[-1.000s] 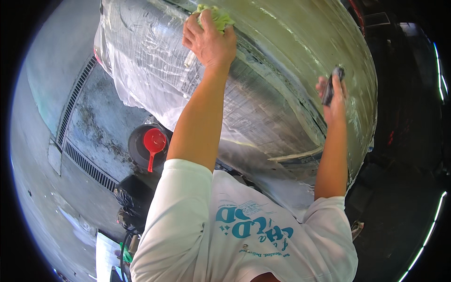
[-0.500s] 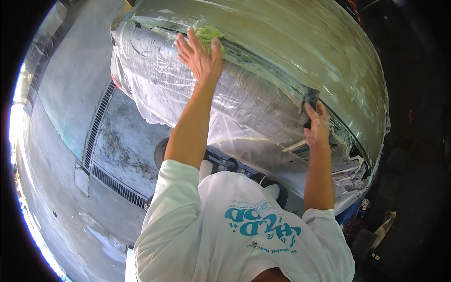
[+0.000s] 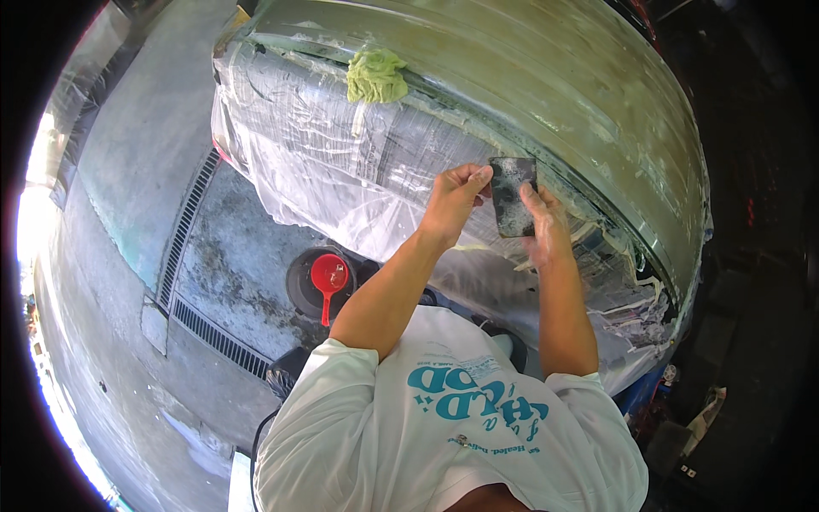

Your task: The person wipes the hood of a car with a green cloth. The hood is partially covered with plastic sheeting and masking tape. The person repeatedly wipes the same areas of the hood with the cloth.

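R hand (image 3: 548,220) clamped on pad (image 3: 512,200), thumb on its face. L hand (image 3: 459,196) fingertips close together at pad's L edge; can't tell if gripping. Pad is in front of film (image 3: 307,111), nr panel (image 3: 512,77) edge, face mottled w/ pale residue. Cloth (image 3: 376,75) unheld, on panel/film border. Progress (judged): prob. partway. Film's on below panel; panel's dull olive w/ pale streaks + patches left, residue along seam. Red scoop (image 3: 328,271) in bucket (image 3: 299,286).
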The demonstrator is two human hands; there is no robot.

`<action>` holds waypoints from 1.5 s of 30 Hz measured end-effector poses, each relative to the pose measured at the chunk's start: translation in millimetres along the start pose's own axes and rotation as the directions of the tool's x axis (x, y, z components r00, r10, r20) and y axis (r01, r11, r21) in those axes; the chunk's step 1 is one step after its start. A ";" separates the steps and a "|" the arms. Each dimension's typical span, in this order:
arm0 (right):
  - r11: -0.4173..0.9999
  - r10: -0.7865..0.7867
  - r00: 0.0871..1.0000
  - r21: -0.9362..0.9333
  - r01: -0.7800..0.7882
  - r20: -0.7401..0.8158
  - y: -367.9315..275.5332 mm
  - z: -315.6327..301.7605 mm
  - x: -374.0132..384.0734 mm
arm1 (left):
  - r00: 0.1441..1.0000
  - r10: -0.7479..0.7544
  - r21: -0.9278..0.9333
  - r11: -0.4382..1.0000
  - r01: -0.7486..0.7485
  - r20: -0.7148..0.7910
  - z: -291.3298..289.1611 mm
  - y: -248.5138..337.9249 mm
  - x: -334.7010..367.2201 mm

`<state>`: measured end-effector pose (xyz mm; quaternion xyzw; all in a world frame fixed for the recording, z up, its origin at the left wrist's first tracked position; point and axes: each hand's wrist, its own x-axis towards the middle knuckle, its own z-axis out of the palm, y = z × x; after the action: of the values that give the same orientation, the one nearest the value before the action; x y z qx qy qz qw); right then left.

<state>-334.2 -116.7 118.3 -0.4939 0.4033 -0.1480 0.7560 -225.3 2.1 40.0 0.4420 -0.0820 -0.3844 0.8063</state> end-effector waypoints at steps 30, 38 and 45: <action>0.208 -0.186 0.651 -0.618 0.758 0.736 46.0 -40.0 -38.9 | 0.991 -0.099 0.691 0.723 0.010 0.089 -20.3 9.7 -75.5; 0.064 -0.221 0.584 -0.586 0.808 0.781 61.7 -50.8 -40.7 | 0.983 -0.181 0.576 0.802 0.161 -0.023 -8.0 20.5 -84.2; 0.103 -0.358 0.630 -0.642 0.760 0.689 74.0 -33.6 -45.3 | 0.984 0.176 0.904 0.419 -0.084 0.010 -14.7 -5.3 -86.3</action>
<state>-401.1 -75.0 68.9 -0.9516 0.0399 -0.0894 0.2913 -280.9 69.7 45.0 0.8123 -0.2733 -0.1983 0.4756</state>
